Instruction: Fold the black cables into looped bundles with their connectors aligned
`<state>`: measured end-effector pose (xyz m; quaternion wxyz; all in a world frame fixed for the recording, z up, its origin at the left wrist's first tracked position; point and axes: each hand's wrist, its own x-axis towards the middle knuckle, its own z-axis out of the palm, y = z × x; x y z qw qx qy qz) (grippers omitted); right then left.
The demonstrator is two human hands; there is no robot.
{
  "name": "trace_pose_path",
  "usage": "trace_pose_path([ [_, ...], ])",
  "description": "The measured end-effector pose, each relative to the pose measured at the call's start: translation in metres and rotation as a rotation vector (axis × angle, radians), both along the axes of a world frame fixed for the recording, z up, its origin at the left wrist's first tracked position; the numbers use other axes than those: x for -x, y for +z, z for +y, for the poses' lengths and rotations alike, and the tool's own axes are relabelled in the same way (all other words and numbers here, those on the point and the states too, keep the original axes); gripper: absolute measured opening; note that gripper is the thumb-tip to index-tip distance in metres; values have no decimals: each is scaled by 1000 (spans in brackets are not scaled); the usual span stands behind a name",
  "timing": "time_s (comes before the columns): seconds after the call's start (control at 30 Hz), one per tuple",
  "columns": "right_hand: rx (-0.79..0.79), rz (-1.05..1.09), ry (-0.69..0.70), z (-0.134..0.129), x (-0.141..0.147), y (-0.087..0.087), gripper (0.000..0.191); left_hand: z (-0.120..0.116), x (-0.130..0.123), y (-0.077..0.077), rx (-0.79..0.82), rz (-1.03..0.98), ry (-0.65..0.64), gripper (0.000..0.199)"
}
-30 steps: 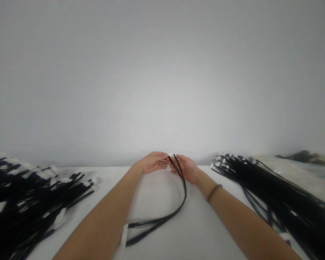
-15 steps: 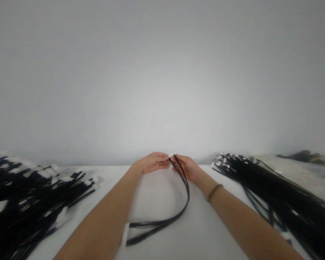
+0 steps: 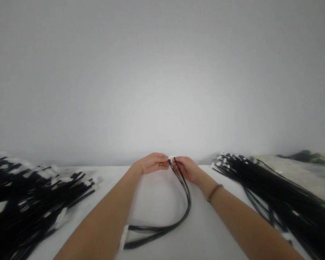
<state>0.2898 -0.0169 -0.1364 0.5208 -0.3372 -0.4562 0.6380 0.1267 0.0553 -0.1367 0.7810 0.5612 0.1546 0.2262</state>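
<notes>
Between my two hands, at the far side of the table, is the small white connector (image 3: 171, 157) of a black wire harness (image 3: 189, 202). My left hand (image 3: 155, 162) pinches the connector's left side with its fingertips. From the other side my right hand (image 3: 186, 167) grips it, fingers partly behind the wires. The black wires curve down and back to the left in a loop. They end in a longer white connector (image 3: 124, 236), which lies near my left forearm.
A heap of black wire harnesses with white connectors (image 3: 29, 202) covers the left of the white table (image 3: 206, 231). On the right lies another long bundle of black harnesses (image 3: 273, 191), with clear plastic bags (image 3: 300, 169) behind it. A pale wall (image 3: 162, 79) stands behind.
The small connector has tilted slightly and dropped a little between my fingers. The wire loop and the long connector have shifted slightly toward me. Both hands stay nearly in place.
</notes>
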Motion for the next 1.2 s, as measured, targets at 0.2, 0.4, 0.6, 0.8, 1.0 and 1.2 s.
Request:
trace_pose_path([
  [0.2,-69,-18,-2,-1,0,-1,13,-1,0,0,1,-12,2,13],
  [0.4,-92,2,41,-5,0,1,11,-1,0,0,8,-11,-9,13],
  [0.6,32,63,60,-5,-1,4,13,-1,0,0,-5,-16,-2,14],
  [0.8,11,58,48,-5,-2,2,15,-2,1,1,-6,-17,-4,13],
  [1.0,-17,46,50,-3,-2,0,13,-2,0,1,-6,-2,3,12],
  [1.2,-81,17,75,-3,-2,-2,12,-1,0,0,-12,-14,-12,10],
])
